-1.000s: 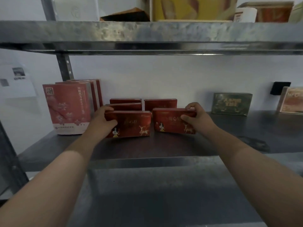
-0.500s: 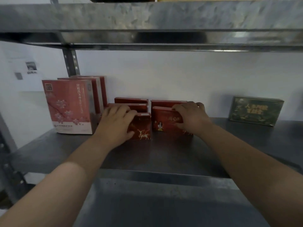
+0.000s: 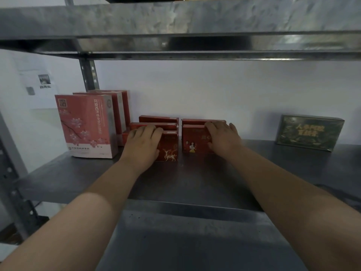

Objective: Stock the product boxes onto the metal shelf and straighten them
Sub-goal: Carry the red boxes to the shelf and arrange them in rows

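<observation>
Two rows of small red boxes stand upright on the metal shelf (image 3: 187, 184), near the back wall. My left hand (image 3: 143, 146) lies flat over the front face and top of the front left red box (image 3: 170, 147), which shows a deer. My right hand (image 3: 222, 137) rests over the top and right part of the front right red box (image 3: 192, 140), which shows a small figure. Fingers of both hands curl over the top edges. More red boxes (image 3: 159, 119) stand behind each front one.
Tall pink boxes (image 3: 86, 126) with blossom print stand at the left, beside the shelf upright (image 3: 88, 75). A dark green box (image 3: 309, 132) stands at the right against the wall. The upper shelf (image 3: 179, 26) hangs low overhead. A lower shelf surface (image 3: 195, 241) lies below my arms.
Both hands shifted from the boxes' outer ends onto their front faces and tops. The two front boxes now sit closer to the rows behind. The camera moved nearer and lower.
</observation>
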`<control>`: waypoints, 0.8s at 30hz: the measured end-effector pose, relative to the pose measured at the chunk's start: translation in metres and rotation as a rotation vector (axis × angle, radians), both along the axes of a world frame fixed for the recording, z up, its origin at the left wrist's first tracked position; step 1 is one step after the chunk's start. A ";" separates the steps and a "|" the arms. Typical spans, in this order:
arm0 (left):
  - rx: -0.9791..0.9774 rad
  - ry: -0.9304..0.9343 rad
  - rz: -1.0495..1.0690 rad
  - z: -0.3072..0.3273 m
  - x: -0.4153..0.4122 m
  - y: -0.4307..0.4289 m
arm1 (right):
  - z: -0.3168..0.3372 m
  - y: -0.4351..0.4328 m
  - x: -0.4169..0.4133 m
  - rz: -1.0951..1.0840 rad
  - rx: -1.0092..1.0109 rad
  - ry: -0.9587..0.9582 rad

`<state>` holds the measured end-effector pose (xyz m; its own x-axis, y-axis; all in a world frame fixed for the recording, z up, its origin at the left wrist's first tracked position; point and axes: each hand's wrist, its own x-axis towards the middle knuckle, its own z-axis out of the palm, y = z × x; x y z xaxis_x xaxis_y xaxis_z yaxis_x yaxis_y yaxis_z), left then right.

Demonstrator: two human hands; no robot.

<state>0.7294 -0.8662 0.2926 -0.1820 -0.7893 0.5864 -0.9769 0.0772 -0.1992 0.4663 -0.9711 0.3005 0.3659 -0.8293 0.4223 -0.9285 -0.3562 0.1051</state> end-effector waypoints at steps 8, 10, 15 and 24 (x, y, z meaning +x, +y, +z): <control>-0.031 0.137 -0.180 -0.003 -0.012 0.033 | -0.005 0.073 0.000 0.076 0.040 -0.122; 0.175 0.232 -0.241 -0.010 -0.024 0.047 | -0.011 0.102 -0.004 0.048 0.203 -0.162; 0.613 0.156 -0.168 -0.034 -0.050 0.065 | -0.030 0.168 -0.020 -0.017 0.417 -0.151; 0.445 -0.033 -0.426 -0.073 -0.125 0.147 | -0.114 0.300 -0.066 -0.160 0.136 -0.162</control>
<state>0.6045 -0.7194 0.2193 -0.5476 -0.8109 0.2064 -0.8358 0.5419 -0.0883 0.4004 -0.6707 0.1869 0.1619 -0.9245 0.3451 -0.9750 -0.2039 -0.0887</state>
